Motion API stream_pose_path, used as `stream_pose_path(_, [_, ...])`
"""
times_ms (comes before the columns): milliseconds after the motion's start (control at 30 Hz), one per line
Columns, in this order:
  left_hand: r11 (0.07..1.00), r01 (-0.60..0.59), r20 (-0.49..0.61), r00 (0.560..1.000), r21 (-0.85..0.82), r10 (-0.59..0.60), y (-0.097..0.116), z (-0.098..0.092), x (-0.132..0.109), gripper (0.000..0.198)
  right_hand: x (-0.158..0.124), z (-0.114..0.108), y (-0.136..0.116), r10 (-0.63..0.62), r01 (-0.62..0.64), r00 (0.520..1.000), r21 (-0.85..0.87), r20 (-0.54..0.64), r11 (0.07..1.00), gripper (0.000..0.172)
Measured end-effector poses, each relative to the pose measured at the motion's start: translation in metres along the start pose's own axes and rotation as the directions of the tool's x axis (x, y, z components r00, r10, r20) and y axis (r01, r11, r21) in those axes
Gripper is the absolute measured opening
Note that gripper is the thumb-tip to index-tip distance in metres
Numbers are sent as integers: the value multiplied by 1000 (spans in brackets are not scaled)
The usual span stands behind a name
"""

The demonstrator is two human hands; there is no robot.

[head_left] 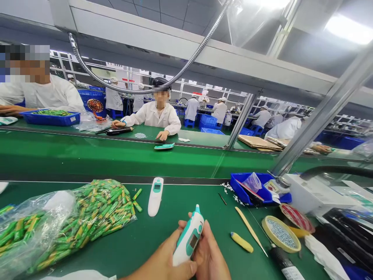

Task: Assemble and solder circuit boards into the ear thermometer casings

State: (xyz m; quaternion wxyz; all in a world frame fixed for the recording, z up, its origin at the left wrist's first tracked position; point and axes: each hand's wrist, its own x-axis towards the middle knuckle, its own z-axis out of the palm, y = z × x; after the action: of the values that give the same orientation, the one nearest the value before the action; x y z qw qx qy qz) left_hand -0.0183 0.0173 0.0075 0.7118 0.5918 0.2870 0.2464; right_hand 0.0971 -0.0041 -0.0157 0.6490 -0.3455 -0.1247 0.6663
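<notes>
A white and teal handheld thermometer (189, 238) is held upright near the bottom centre, its small screen facing me. My left hand (166, 258) wraps its lower body from the left, thumb across the base. My right hand (211, 254) closes on it from the right, fingers behind the casing. A second white thermometer (155, 196) lies flat on the green mat beyond my hands. To the left lies a clear plastic bag (72, 217) full of green and yellow batteries, with a few loose batteries (136, 200) beside it.
A yellow battery (241, 242), a thin wooden stick (250, 230), a tape roll (281, 234) and a blue bin (256, 188) lie to the right. A green conveyor belt (116, 155) runs across. Beyond it sit people in white coats, one opposite me with a teal device (164, 146).
</notes>
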Motion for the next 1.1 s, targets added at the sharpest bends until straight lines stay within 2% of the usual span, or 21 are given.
stream_pose_path(100, [980, 115, 30, 993, -163, -111, 1, 0, -2, 74, -3, 1, -2, -17, 17, 1000, 1, 22, 1000, 54])
stream_pose_path(167, [962, 148, 32, 989, -229, -145, 4, 1, -3, 72, -6, 3, -4, -12, 12, 1000, 9, 9, 1000, 52])
stream_pose_path(267, [945, 155, 39, 988, -290, -150, 9, 3, -2, 63, -9, 5, -5, 8, -8, 999, 14, -33, 1000, 57])
stream_pose_path(367, [949, 143, 67, 989, -283, -129, 10, 4, 0, 62, -10, 5, -5, 9, -10, 999, -20, -50, 1000, 60])
stream_pose_path(433, [974, 107, 40, 994, -201, -101, 11, 4, 0, 59, -10, 6, -5, -29, 28, 999, -50, -39, 998, 57])
stream_pose_path(533, [995, 34, -69, 997, 96, -27, 13, 2, -2, 49, -9, 6, -6, -121, 119, 993, -111, -12, 987, 54])
stream_pose_path(600, [956, 16, -90, 996, 293, 11, 15, 1, -5, 48, -9, 7, -6, -154, 151, 988, -144, -13, 978, 56])
stream_pose_path(667, [913, 22, -81, 997, 408, 12, 15, 1, -8, 51, -10, 8, -5, -157, 151, 987, -151, -26, 977, 59])
stream_pose_path(800, [861, 51, -60, 998, 506, -24, 13, 2, -11, 58, -11, 9, -2, -158, 150, 987, -151, -39, 977, 60])
stream_pose_path(933, [838, 59, -22, 998, 542, -56, 8, 2, -10, 63, -11, 7, 0, -180, 167, 982, -181, -60, 969, 53])
stream_pose_path(1100, [829, 24, -36, 999, 558, -5, 0, 0, -11, 64, -11, 7, 0, -191, 179, 980, -186, -48, 966, 48])
